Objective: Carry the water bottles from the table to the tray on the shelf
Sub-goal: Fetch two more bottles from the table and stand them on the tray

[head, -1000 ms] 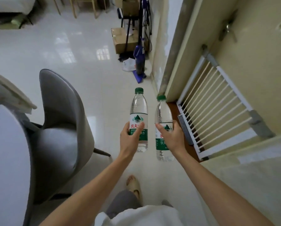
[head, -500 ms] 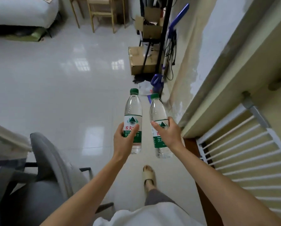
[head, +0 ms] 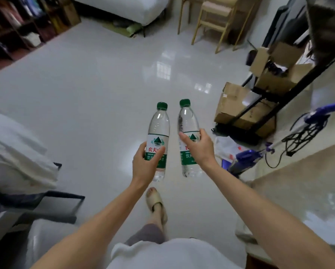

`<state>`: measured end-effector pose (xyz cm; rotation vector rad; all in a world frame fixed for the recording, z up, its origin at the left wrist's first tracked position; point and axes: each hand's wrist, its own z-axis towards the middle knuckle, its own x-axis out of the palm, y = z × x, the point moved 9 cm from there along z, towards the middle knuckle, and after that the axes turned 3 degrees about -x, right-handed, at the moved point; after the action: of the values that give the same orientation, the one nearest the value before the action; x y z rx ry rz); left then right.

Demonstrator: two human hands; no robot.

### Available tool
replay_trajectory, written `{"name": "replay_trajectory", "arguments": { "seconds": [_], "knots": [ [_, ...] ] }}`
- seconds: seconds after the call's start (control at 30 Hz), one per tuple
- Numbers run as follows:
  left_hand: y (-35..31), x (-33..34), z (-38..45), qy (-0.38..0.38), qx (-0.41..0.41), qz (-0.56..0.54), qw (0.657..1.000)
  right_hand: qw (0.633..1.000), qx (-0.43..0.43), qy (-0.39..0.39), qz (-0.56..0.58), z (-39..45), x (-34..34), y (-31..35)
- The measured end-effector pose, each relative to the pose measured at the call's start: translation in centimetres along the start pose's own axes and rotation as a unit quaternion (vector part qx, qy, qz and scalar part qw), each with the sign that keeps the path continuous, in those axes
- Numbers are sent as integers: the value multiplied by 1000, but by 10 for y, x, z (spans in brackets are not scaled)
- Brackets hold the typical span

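Observation:
Two clear water bottles with green caps and green-and-white labels are held upright over the white tiled floor. My left hand (head: 146, 164) grips the left bottle (head: 158, 127) around its label. My right hand (head: 198, 149) grips the right bottle (head: 187, 121) around its label, with the bottle leaning slightly left. The two bottles are close together but apart. No tray is in view.
A black metal rack (head: 269, 98) with cardboard boxes (head: 238, 105) stands at the right, with a purple mop (head: 259, 152) and cables beside it. Wooden chairs (head: 213, 18) stand far ahead, a dark bookshelf (head: 17, 22) at far left, and a grey chair (head: 21, 171) at near left.
The view has swung left and forward: the white gate and door are gone, the open floor and bookshelf have come into view. Both hands hold the bottles as before.

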<state>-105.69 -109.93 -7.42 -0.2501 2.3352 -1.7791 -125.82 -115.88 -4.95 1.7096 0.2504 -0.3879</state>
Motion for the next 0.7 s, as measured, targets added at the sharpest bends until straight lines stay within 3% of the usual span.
{"name": "replay_trajectory", "arguments": {
  "seconds": [0.53, 0.7],
  "knots": [
    [-137, 12, 439, -55, -23, -55, 997, 999, -3, 37, -4, 438, 120, 112],
    [-171, -2, 589, -118, -26, -66, 990, 997, -19, 81, -4, 598, 184, 160]
  ]
}}
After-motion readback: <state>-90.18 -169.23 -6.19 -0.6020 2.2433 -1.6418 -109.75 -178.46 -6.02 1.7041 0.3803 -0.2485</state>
